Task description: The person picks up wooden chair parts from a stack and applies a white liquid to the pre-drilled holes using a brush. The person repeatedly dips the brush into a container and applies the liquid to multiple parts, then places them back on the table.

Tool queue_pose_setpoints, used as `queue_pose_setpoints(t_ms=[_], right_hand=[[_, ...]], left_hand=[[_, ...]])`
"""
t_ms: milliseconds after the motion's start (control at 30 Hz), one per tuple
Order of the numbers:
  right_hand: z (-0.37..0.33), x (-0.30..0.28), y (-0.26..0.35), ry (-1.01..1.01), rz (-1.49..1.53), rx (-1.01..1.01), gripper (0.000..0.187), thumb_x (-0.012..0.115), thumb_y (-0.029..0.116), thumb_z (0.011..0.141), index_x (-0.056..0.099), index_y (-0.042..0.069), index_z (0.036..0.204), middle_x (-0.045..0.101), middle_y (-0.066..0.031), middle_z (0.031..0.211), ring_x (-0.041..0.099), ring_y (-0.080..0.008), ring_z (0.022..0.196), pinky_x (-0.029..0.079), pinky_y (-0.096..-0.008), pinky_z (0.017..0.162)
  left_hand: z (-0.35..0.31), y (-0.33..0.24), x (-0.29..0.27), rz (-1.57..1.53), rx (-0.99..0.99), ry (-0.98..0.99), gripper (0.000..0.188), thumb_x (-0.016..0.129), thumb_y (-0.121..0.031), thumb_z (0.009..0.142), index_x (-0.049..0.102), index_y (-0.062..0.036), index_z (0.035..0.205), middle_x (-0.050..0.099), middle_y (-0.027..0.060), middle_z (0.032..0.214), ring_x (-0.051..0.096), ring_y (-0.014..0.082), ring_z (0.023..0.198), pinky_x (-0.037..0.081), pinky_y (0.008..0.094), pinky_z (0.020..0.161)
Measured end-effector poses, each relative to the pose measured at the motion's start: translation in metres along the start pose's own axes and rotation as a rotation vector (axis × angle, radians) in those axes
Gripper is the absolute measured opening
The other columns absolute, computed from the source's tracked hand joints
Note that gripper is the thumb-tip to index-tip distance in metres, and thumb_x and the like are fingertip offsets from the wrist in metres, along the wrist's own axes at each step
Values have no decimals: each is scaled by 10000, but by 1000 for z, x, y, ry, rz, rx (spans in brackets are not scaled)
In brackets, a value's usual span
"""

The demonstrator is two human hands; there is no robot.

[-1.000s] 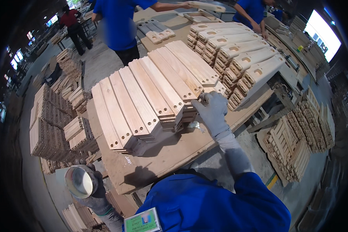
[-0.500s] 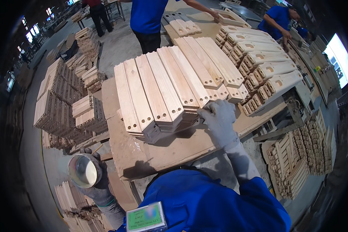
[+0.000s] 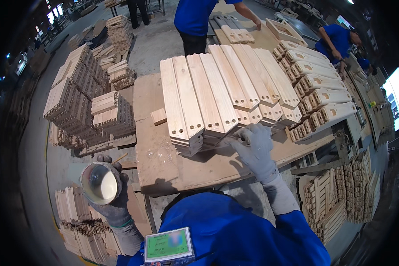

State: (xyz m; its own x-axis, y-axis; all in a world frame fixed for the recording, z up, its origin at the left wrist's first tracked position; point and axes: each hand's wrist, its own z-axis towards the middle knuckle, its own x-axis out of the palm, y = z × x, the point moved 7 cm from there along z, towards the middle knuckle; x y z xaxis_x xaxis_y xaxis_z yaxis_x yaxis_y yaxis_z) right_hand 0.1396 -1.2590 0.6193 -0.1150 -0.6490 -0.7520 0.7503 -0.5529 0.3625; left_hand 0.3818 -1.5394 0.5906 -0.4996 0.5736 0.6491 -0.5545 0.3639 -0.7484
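My left hand (image 3: 116, 211), in a dark stained glove, is closed around a round cup (image 3: 89, 182) at the lower left. Cream-coloured liquid (image 3: 108, 185) lies inside it. A thin wooden stick (image 3: 120, 158) juts out behind the cup near my fingertips. My right hand (image 3: 257, 148), in a pale grey glove, is at the near ends of the stacked wooden boards (image 3: 202, 95). Its fingers are bent and pinched together; whether they hold something small is hidden. The boards lie side by side in layers, with pointed ends and paired round holes facing me.
A small wood block (image 3: 158, 116) sits left of the boards on the worktable (image 3: 157, 166). Shaped slotted pieces (image 3: 326, 95) are stacked to the right. More stacks (image 3: 75, 104) stand on the floor at left. A co-worker (image 3: 195, 20) in blue stands beyond; another (image 3: 334, 42) works at far right.
The view has shifted, so the table and boards appear farther right. My right hand remains at the board ends, now slightly lower against them. My left hand still holds the cup, now slightly higher in view.
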Motion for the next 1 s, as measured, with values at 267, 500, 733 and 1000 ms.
queue_pose_setpoints(t_ms=[267, 500, 733, 1000], right_hand=[[34, 34, -3, 28, -162, 27, 212, 706, 299, 717, 631, 108, 664, 540, -49, 711, 503, -230, 743, 347, -380, 722], [18, 30, 62, 11, -16, -123, 222, 719, 284, 699, 608, 93, 677, 509, -55, 688, 507, -243, 741, 335, -396, 735], [28, 60, 80, 21, -116, -187, 223, 700, 304, 718, 621, 99, 680, 490, -54, 665, 483, -227, 706, 321, -389, 693], [46, 50, 79, -77, -75, -151, 142, 664, 247, 769, 657, 106, 759, 518, -58, 677, 500, -237, 690, 358, -379, 653]], left_hand=[[2, -21, -5, 993, 267, 44, 568, 451, -325, 928, 315, 9, 1366, 450, 199, 1305, 538, 296, 1090, 534, 393, 817], [11, -23, -33, 401, 75, 8, 559, 534, -175, 886, 315, 9, 1366, 471, 184, 1292, 562, 259, 1054, 535, 349, 780], [14, -40, -32, 876, 285, 65, 675, 598, 117, 746, 328, 17, 1357, 533, 166, 1231, 600, 209, 977, 541, 299, 752], [21, -12, -28, 107, -98, 67, 622, 523, -344, 895, 325, 17, 1362, 476, 200, 1284, 563, 304, 1065, 534, 406, 821]])
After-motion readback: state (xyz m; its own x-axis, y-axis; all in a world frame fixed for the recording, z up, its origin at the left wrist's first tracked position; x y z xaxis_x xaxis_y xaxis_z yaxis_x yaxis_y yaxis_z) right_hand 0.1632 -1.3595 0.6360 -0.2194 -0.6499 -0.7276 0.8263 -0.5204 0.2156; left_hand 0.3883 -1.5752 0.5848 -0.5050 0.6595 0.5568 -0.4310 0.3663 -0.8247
